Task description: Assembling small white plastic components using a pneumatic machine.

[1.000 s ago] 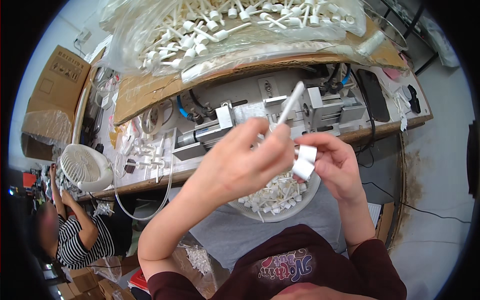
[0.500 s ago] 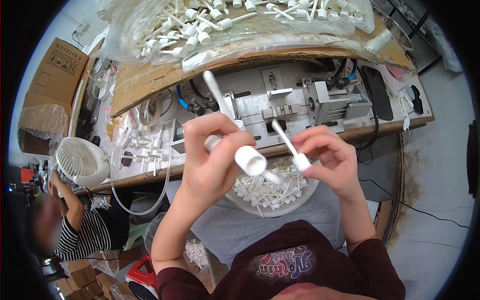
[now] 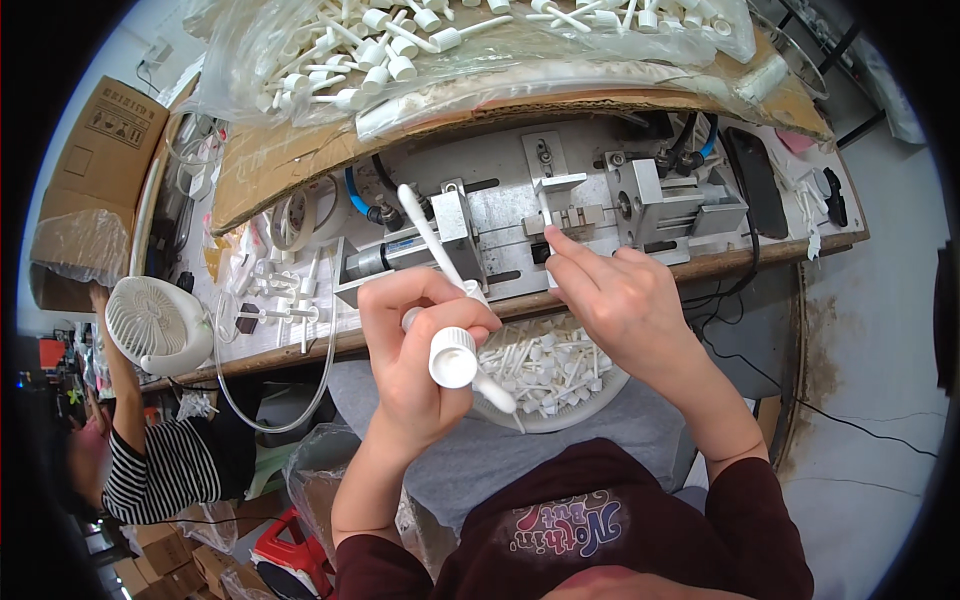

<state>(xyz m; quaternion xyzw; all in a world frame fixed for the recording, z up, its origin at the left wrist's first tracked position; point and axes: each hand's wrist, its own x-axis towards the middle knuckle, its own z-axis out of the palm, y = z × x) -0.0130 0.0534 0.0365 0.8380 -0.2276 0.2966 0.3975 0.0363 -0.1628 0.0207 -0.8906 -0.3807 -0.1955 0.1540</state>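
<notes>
Dead centre at the bench [image 3: 508,285], it's all about the small metal block [image 3: 592,216]! One white stick [image 3: 546,208] lies across it, the right hand [image 3: 615,300] over its near end, index fingertip touching; whether the thumb pinches underneath, I can't tell. Down to the left hand [image 3: 408,345], curled firmly round a bunch of capped sticks [image 3: 453,358], held above the basin [image 3: 590,412]. Looks like the seating step, this one, and the next move calls for a straight stick and fingers clear of the block!
</notes>
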